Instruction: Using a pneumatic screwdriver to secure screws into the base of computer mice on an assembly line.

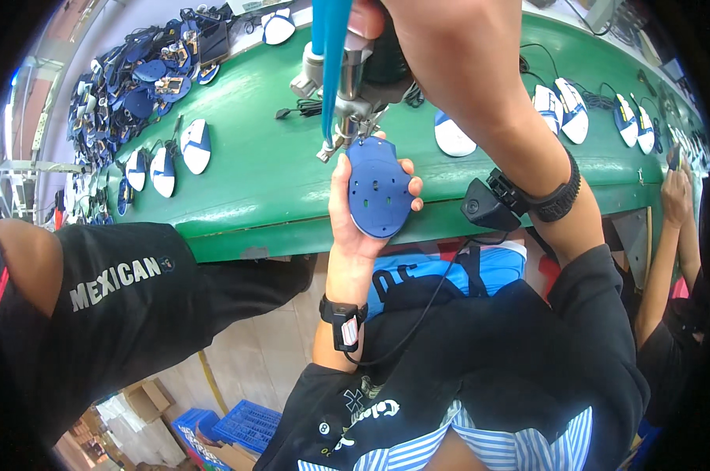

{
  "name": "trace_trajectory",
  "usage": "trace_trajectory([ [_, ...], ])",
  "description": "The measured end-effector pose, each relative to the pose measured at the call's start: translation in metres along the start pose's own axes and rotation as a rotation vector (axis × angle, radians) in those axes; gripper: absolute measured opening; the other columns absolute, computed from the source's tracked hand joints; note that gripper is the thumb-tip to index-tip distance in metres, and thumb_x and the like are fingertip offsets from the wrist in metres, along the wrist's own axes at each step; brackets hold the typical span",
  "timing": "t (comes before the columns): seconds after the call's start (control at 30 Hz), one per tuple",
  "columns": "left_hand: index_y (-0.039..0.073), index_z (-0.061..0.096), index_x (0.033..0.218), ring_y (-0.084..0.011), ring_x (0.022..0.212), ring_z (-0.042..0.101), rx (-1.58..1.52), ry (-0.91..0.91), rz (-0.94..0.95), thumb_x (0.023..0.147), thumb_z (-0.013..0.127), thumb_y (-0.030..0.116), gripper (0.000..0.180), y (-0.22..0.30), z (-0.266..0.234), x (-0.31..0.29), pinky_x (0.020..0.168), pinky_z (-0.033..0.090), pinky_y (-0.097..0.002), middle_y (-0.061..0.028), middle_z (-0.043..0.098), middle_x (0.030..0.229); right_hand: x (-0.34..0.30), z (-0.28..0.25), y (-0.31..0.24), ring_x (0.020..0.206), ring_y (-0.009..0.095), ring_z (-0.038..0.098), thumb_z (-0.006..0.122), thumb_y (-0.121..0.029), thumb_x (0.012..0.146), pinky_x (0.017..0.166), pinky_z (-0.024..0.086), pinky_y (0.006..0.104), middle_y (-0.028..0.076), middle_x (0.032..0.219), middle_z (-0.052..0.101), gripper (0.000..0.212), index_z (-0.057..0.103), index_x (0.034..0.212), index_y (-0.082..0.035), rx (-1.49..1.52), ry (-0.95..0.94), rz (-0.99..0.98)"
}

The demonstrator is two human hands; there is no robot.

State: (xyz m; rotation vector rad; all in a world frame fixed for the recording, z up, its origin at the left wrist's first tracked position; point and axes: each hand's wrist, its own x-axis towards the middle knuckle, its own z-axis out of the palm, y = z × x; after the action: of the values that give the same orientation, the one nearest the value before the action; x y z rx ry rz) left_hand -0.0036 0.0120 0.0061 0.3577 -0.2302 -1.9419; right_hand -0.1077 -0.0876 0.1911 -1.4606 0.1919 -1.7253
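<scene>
My left hand (348, 216) holds a dark blue computer mouse shell (379, 190) upright above the front edge of the green bench, its flat side with small holes and slots facing me. The thumb lies along the left side and the fingertips curl round the right. At the top of the picture my right hand (366, 20) is closed round a powered screwdriver (353, 86), partly cut off by the frame. A blue hose (333, 71) runs down beside the tool. Its metal tip comes down at the shell's upper end; whether it touches is hard to see.
White-and-blue corded mice (195, 147) lie left and right on the green bench (261, 173). A heap of blue mouse parts (139, 86) fills the far left. People sit close on both sides: a black sleeve (127, 275) at left, another person's hands (675, 188) at right. Blue crates (249, 424) stand below.
</scene>
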Motion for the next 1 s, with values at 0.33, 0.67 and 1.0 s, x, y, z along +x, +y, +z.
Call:
trace_trajectory([
  [0.33, 0.017, 0.046, 0.138, -0.0305, 0.088, 0.056, -0.002, -0.007, -0.005, 0.099, 0.041, 0.057, 0.056, 0.000, -0.002, 0.004, 0.070, 0.052, -0.0416, -0.0177, 0.056, 0.109, -0.002, -0.004, -0.024, 0.050, 0.004, 0.049, 0.065, -0.008, 0.090, 0.045, 0.039, 0.0221, -0.002, 0.063, 0.055, 0.009, 0.061, 0.084, -0.002, -0.091, 0.046, 0.133],
  [0.67, 0.003, 0.050, 0.133, -0.0350, 0.102, 0.057, -0.092, -0.138, 0.035, 0.102, 0.040, 0.048, 0.056, 0.001, -0.023, 0.005, 0.082, 0.052, -0.0468, -0.0191, 0.057, 0.121, -0.011, 0.000, -0.032, 0.049, 0.004, 0.049, 0.065, -0.008, 0.090, 0.045, 0.039, 0.0220, -0.001, 0.063, 0.056, 0.009, 0.061, 0.085, -0.002, 0.038, 0.008, 0.148],
  [1.0, -0.003, 0.048, 0.135, -0.0353, 0.112, 0.052, -0.126, -0.298, 0.036, 0.098, 0.049, 0.044, 0.060, 0.007, -0.036, 0.005, 0.090, 0.048, -0.0474, -0.0191, 0.051, 0.131, -0.018, 0.018, -0.008, 0.049, 0.004, 0.049, 0.065, -0.008, 0.090, 0.044, 0.039, 0.0218, -0.001, 0.062, 0.056, 0.008, 0.062, 0.085, -0.002, 0.053, -0.067, 0.159],
])
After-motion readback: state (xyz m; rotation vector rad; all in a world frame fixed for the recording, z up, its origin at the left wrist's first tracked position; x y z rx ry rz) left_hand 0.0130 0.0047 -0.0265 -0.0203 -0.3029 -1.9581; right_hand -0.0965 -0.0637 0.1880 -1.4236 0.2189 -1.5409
